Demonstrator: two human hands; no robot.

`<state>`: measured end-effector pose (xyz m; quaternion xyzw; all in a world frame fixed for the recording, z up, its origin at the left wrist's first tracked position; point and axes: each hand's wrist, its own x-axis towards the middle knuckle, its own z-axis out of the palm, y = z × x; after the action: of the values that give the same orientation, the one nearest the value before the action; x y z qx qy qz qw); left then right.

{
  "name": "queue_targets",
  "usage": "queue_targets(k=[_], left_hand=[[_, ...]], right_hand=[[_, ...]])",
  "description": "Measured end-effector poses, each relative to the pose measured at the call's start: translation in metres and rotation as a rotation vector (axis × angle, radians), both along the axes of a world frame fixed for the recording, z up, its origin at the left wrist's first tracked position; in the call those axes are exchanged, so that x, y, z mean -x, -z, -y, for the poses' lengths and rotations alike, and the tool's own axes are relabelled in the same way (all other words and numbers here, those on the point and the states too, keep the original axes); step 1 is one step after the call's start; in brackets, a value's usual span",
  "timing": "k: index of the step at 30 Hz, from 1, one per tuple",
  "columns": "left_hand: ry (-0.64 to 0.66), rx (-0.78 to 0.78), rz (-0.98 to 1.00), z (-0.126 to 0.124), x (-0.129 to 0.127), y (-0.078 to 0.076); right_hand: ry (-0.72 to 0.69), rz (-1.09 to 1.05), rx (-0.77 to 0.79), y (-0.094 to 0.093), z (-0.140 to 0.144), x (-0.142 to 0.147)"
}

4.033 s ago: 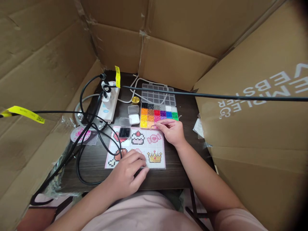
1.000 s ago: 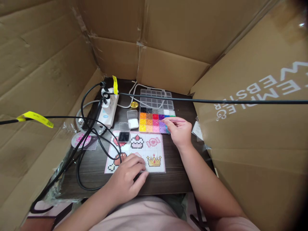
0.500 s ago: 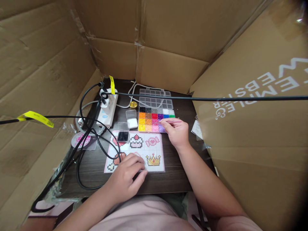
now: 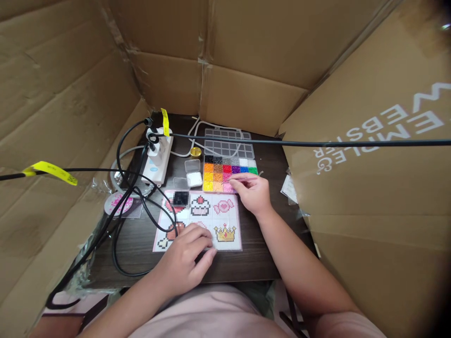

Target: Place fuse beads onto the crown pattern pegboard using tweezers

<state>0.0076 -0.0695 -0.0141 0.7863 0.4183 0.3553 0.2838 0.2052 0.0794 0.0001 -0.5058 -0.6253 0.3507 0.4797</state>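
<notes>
Tweezers point(image 4: 237, 178), thin and pink, pinched in right hand point(image 4: 252, 194) over bead tray point(image 4: 215, 172); left hand point(image 4: 185, 258) flat.

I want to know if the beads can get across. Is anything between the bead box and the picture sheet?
Nothing visible does. The bead box sits just behind the picture sheet, and the right hand with the tweezers hovers between them.

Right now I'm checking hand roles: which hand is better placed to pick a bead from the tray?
Right hand: it holds tweezers over the bead tray. The left hand presses the pattern sheet.
</notes>
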Motion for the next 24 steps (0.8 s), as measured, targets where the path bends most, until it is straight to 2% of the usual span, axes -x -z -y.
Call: queue_targets(k=[5, 9, 12, 17, 20, 24], left_hand=[[-0.011, -0.043, -0.001, -0.001, 0.000, 0.000], [-0.034, -0.064, 0.001, -0.002, -0.002, -0.001], [-0.054, -0.076, -0.002, -0.002, -0.002, -0.001], [-0.034, -0.084, -0.030, -0.002, -0.002, 0.000], [-0.024, -0.088, -0.050, -0.002, -0.001, 0.000], [-0.015, -0.094, -0.051, -0.002, 0.000, 0.000]], right_hand=[[0.104, -0.109, 0.005, -0.009, -0.001, -0.012], [0.109, -0.141, 0.003, -0.021, 0.024, -0.023], [0.018, -0.067, -0.028, -0.022, 0.058, -0.031], [-0.101, -0.040, 0.045, -0.005, 0.101, -0.038], [-0.189, -0.072, 0.061, 0.003, 0.108, -0.037], [-0.338, -0.096, 0.076, 0.005, 0.105, -0.037]])
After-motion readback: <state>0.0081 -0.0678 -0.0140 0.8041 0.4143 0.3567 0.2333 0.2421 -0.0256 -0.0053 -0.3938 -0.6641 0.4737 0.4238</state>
